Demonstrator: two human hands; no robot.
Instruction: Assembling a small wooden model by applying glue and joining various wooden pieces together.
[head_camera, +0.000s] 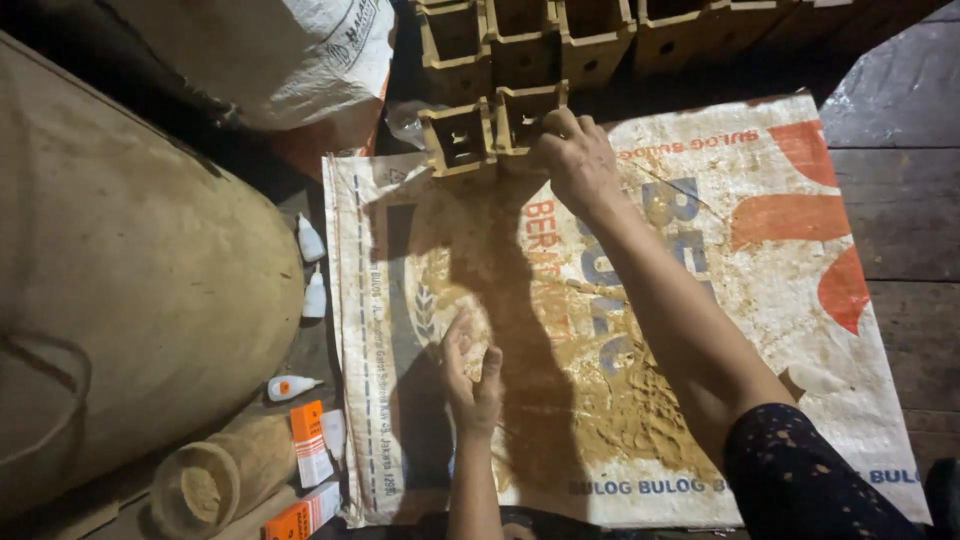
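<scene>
My right hand (575, 155) reaches far forward and grips the edge of a small open wooden box (528, 117) at the top edge of a white woven sack (760, 300) spread flat on the floor. A second matching wooden box (458, 138) stands right beside it on the left. My left hand (470, 380) hovers open over the near part of the sack, fingers spread, holding nothing. Tan sawdust (600, 400) is scattered over the middle of the sack.
Rows of more wooden boxes (560, 35) stack at the back. Three small white glue bottles (312, 270) and orange cartons (310, 445) lie left of the sack. A round wooden cup (205, 485) lies at the lower left beside a large tan sack (120, 290). Dark floor planks (900, 200) show on the right.
</scene>
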